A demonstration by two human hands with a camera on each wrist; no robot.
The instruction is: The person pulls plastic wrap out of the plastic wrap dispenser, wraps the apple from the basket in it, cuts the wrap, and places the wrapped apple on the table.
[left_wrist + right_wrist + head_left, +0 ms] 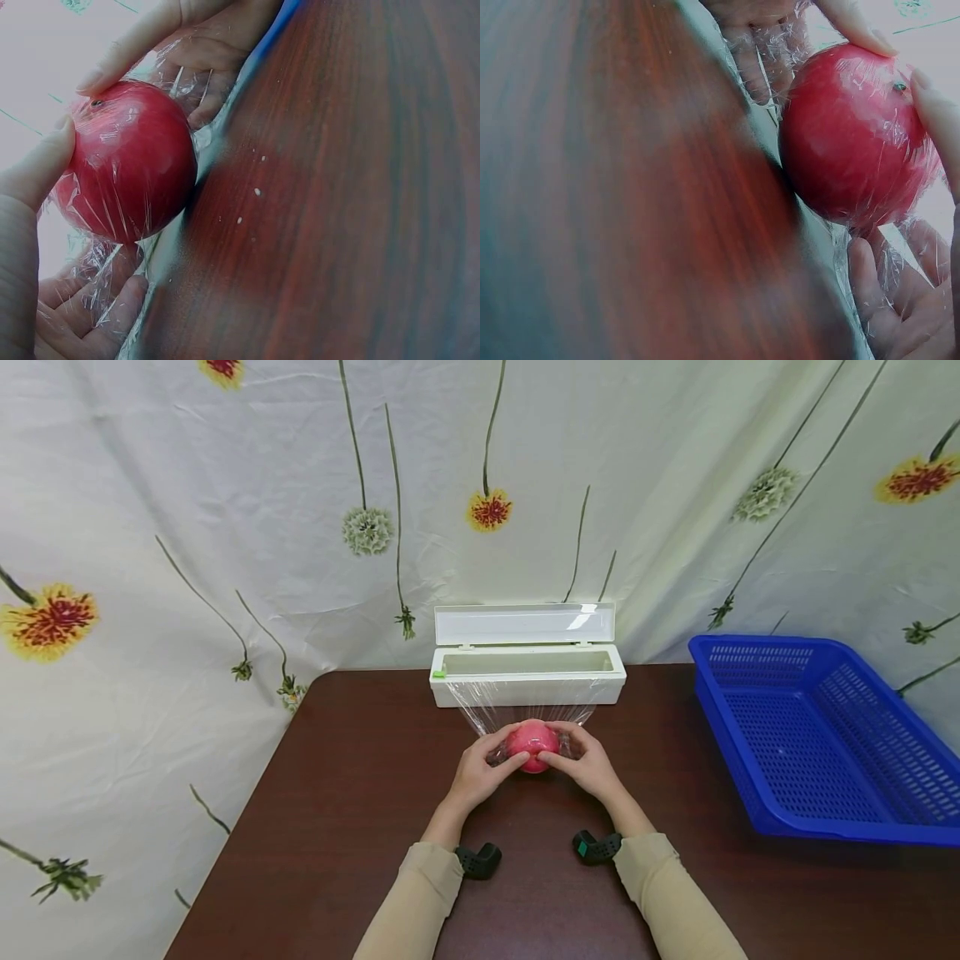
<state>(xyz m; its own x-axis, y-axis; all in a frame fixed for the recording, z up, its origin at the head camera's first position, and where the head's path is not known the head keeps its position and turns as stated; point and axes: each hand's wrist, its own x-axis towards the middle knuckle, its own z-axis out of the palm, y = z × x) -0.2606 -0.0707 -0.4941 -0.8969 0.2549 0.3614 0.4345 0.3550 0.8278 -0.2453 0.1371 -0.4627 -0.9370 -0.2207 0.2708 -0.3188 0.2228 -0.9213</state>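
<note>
A round red fruit, apple-like with a small dark stem spot, sits between both hands over the table. Clear cling film covers it in creases, and a sheet of the same film stretches back to a white dispenser box. The left hand holds the fruit from the left, and the right hand from the right. Both thumbs press on top near the stem spot, their tips close together. In the wrist views, the other fingers spread beneath the film at the fruit's sides.
The dispenser's lid stands raised against the flowered curtain. To the right is a blue plastic basket on the dark wooden table. Small white specks dot the tabletop. Black bands circle both wrists.
</note>
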